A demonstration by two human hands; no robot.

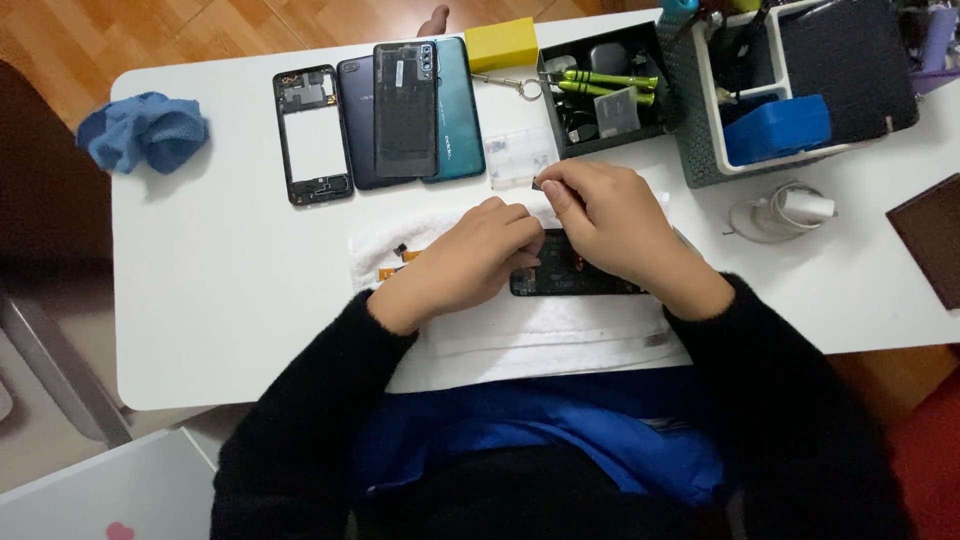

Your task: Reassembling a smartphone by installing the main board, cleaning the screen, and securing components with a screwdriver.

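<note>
Even, soft overhead light on the white table [220,280], faint shadows, slight softness, no glare

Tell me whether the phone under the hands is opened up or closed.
Opened up: the phone on the white towel shows bare inner parts, and both hands, left and right, rest on it.

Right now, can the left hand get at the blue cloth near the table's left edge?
Probably yes. The left hand rests on the opened phone; only bare table lies between it and the blue cloth.
</note>
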